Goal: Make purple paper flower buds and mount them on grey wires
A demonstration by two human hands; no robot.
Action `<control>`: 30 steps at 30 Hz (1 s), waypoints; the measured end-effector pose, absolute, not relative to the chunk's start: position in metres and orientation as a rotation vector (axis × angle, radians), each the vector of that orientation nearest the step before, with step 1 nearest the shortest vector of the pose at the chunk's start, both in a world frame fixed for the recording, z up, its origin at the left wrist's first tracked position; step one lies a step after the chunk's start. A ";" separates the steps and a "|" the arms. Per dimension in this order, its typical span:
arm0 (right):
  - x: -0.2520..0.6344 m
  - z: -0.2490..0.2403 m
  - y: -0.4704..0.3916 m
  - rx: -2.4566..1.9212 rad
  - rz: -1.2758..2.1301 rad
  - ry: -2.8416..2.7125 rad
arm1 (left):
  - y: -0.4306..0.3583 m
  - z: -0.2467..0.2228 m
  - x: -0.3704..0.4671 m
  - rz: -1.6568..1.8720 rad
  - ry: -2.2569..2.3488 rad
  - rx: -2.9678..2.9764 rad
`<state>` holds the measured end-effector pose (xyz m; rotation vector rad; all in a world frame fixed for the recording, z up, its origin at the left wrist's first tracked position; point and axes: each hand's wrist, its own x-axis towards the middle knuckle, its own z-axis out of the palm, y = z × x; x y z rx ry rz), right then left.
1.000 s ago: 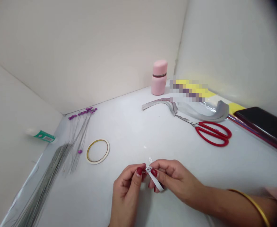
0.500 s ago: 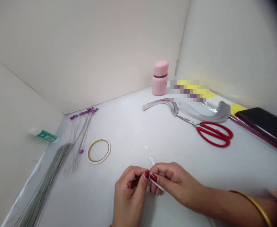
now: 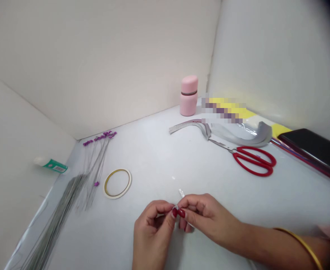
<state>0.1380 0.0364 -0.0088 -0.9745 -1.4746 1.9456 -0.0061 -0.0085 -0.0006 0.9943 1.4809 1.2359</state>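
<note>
My left hand (image 3: 155,228) and my right hand (image 3: 206,213) meet fingertip to fingertip near the bottom middle, both closed in a pinch. A thin white strip (image 3: 181,192) sticks out above my right fingers and passes behind them. Between the two thumbs with red nails, a small pale loop (image 3: 176,207) shows, held at the tips; its finer shape is too small to tell. Left of my hands lies a roll of white tape (image 3: 130,183). Beyond it are thin wires with purple tips (image 3: 108,134) and one lone purple piece (image 3: 96,184).
A bundle of grey wires (image 3: 58,221) lies at the left, beside a green and white tube (image 3: 55,165). Red-handled scissors (image 3: 255,161), grey strips (image 3: 187,125), a pink flask (image 3: 189,95) and a black phone-like item (image 3: 314,150) are at the right and back.
The fingertips have shifted slightly, and a small pale loop now shows between them. The view has moved a little; the things on the table lie as before.
</note>
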 end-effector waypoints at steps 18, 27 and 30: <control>0.136 -0.005 0.036 -1.014 2.024 -1.350 | -0.006 -0.010 0.002 1.347 1.466 0.583; 0.135 -0.004 0.036 -0.945 2.092 -1.222 | -0.012 -0.014 0.006 1.532 1.579 1.027; 0.137 -0.004 0.036 -0.917 2.119 -1.208 | -0.013 -0.017 0.002 1.592 1.603 1.423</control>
